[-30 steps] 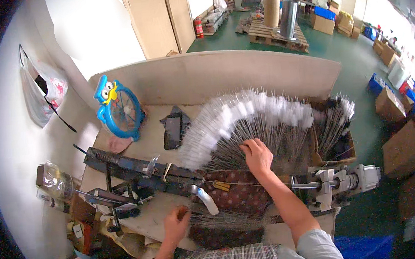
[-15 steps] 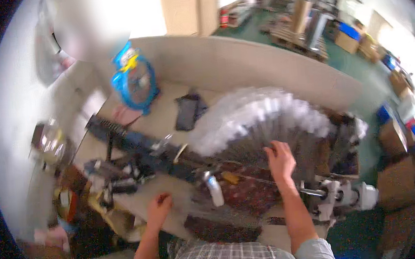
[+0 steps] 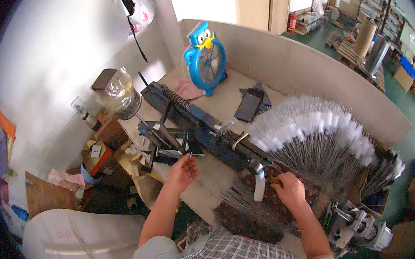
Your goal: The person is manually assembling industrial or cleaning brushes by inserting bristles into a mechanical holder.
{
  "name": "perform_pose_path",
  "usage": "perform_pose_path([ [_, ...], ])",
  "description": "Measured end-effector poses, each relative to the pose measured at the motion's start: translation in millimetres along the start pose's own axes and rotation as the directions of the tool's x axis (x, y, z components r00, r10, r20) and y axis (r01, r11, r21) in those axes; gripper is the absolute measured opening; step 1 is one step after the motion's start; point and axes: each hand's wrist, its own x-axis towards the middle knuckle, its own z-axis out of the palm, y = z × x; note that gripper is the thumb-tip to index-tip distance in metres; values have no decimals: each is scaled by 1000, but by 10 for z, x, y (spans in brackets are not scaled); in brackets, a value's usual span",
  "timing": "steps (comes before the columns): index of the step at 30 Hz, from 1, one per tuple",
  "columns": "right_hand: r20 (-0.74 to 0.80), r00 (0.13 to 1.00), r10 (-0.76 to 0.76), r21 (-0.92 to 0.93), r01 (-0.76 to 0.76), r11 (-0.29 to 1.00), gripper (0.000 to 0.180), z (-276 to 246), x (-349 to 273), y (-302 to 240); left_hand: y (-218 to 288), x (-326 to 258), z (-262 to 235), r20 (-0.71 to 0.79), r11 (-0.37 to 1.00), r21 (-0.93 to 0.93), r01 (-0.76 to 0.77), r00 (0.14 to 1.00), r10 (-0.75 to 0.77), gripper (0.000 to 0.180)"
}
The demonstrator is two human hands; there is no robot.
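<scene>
Workbench [image 3: 208, 188], left hand [image 3: 184, 170] now at machine [image 3: 193, 131]

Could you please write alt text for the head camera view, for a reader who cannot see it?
Seen from above, a person at a cluttered workbench reaches their left hand to a long dark metal machine, while their right hand rests on thin wires near a fanned pile of white-tipped rods. A blue bird-shaped fan stands behind.
</scene>
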Motion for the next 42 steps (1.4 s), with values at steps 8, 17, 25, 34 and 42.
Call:
perform_pose_path([
  [8, 47, 998, -29, 171, 20, 985, 20, -459, -238, -328, -94, 145, 0, 20, 999, -32, -3, 1000, 3, 15],
  [17, -222, 971, 91, 208, -44, 977, 19, -940, -114, -274, -995, -841, 1350, 335, 957, 274, -99, 942, 2, 14],
  [25, -144, 949, 280, 417, -198, 887, 20, -1044, -408, -68, -1354, -901, 1903, 532, 909, 359, -213, 846, -11, 17],
  [34, -80, 975, 205, 546, -129, 828, 18, -1038, -509, 125, -1499, -872, 2000, 588, 851, 428, -305, 809, -7, 19],
  [42, -516, 848, -120, -34, 119, 992, 11, -776, 53, -163, -1132, -931, 1930, 266, 955, 295, -20, 962, -62, 18],
])
